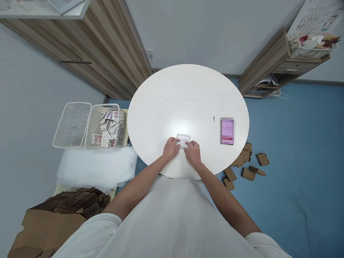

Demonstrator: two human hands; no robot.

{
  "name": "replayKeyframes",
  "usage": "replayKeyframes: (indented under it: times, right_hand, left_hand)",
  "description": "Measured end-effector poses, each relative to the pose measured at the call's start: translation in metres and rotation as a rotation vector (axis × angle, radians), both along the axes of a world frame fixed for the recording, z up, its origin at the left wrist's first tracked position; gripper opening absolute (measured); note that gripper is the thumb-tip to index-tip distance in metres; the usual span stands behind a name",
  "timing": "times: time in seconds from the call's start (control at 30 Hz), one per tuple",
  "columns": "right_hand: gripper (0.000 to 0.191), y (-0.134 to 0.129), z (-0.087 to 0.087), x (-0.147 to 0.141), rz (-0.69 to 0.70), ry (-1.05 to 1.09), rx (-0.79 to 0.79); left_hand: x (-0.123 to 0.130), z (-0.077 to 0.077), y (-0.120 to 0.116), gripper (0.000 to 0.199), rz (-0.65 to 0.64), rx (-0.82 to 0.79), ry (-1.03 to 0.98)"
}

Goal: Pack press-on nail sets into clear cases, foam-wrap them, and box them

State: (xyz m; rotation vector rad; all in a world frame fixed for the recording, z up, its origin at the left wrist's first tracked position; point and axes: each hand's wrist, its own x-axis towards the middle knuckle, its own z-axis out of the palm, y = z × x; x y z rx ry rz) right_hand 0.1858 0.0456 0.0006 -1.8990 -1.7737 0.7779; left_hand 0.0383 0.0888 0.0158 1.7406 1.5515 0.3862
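Note:
A small rectangular packet point(184, 140), wrapped in whitish translucent sheet that looks like bubble wrap, lies near the front edge of the round white table point(185, 93). My left hand point(171, 148) grips its left side, fingers curled and thumb on the near left corner. From the other side my right hand point(193, 152) holds the right edge with bent fingers, its thumb near the lower right. What is inside the wrap cannot be made out.
A phone-like rectangle point(227, 131), blurred out, lies on the table's right. Left stand white baskets point(90, 125), one holding printed cards point(109, 125), above stacked translucent sheets point(96, 166) and flat brown cardboard point(51, 225). Small brown boxes point(247, 174) lie on the blue floor.

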Motion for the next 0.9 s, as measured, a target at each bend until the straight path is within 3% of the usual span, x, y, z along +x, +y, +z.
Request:
replayKeyframes:
  times: [0.2,0.33,0.5,0.63,0.9]
  right_hand:
    - [0.043,-0.006,0.002,-0.006,-0.141,0.248,-0.191]
    - [0.044,-0.004,0.007,-0.009,-0.191,0.394,-0.241]
    - [0.046,0.007,0.013,-0.028,-0.276,0.441,-0.329]
    - [0.052,0.030,0.017,-0.075,-0.240,0.446,-0.349]
    - [0.053,0.099,0.007,-0.198,-0.024,0.408,-0.247]
  left_hand:
    - [0.005,-0.003,-0.006,0.042,0.259,-0.122,-0.105]
    - [0.002,-0.007,-0.005,0.039,0.216,-0.187,-0.131]
    - [-0.017,-0.011,0.002,0.040,0.196,-0.115,-0.127]
    - [-0.063,-0.013,0.018,0.033,0.288,-0.025,-0.131]
    - [-0.184,-0.019,0.072,0.031,0.388,0.188,-0.048]
